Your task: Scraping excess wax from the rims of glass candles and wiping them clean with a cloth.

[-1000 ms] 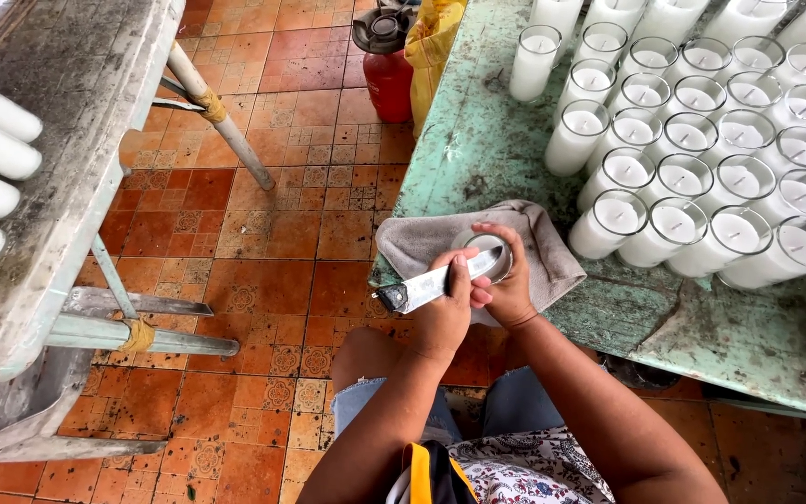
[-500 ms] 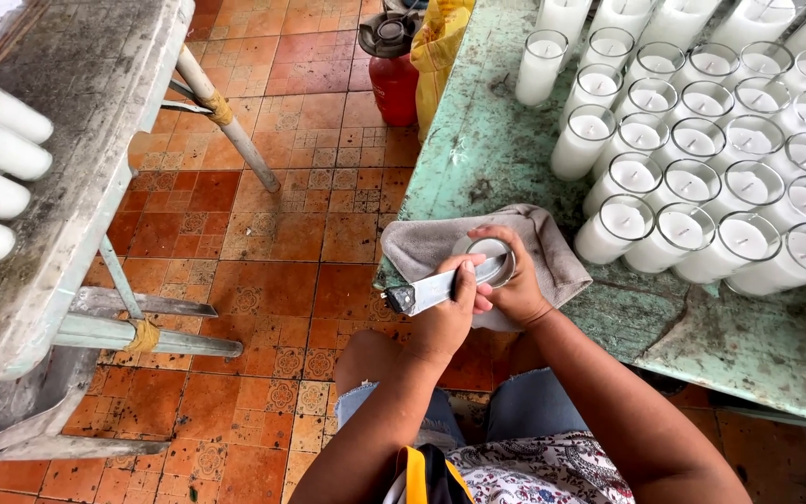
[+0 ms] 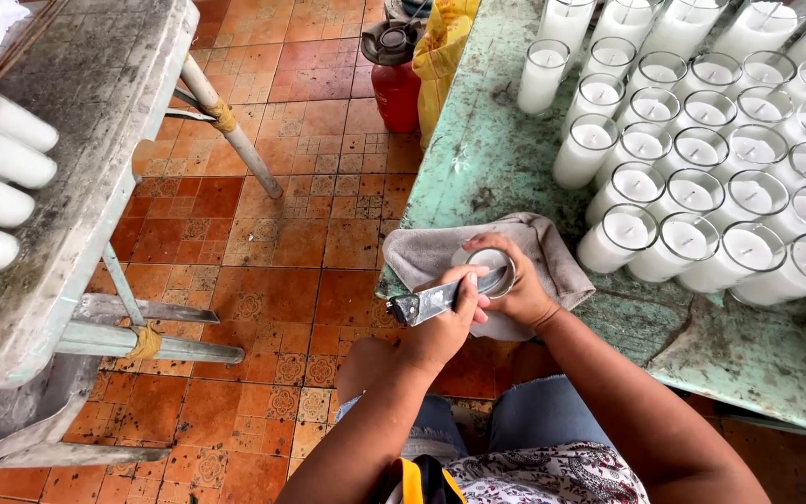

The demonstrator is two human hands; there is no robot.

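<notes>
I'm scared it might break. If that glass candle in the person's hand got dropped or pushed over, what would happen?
The glass candle looks breakable: its wall is clear glass. It is probably heavy for its size, being filled with white wax. It is tall and round, so on its side it would likely roll; for now the right hand grips it over the grey cloth.

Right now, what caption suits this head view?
Left hand scrapes a flat metal blade across a white glass candle held by the right hand.
</notes>
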